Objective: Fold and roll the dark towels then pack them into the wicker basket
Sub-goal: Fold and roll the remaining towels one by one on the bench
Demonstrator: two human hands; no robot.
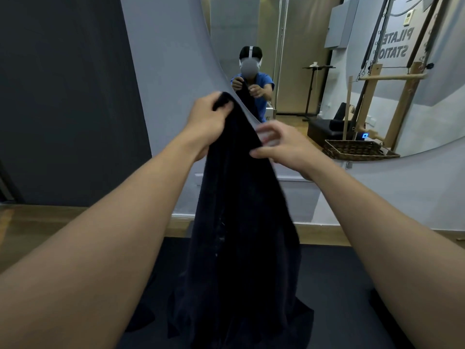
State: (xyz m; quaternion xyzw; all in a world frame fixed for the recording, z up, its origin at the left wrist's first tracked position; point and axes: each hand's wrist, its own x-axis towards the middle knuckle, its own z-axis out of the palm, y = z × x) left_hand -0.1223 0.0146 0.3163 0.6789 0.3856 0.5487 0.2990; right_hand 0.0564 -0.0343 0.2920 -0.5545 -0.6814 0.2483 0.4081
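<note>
Cloth pools nearest us: the foot of the dark towel (241,222) lies bunched on the black mat (352,298), and the rest hangs from above in one long drape. We judge it is held high so its own weight pulls it straight and the edges can be found for a first fold. Farther up, our left hand (208,114) holds the top, fingers and thumb curled tight round a bunched corner. Our right hand (286,144) sits just right of the drape and lower, fingers loosely curved and holding nothing we can make out. Its thumb touches the towel's right edge, probably feeling for the next corner. Beyond the hands is a grey wall with a large round mirror (302,34). In it we see the wicker basket (357,148), far right, well apart from the towel, with no towel showing inside. Farther still, reversed lettering reads as PILATES STATION, partly hidden behind wooden apparatus (392,77). A small blue display (365,135) glows near the basket, but we cannot read it.
</note>
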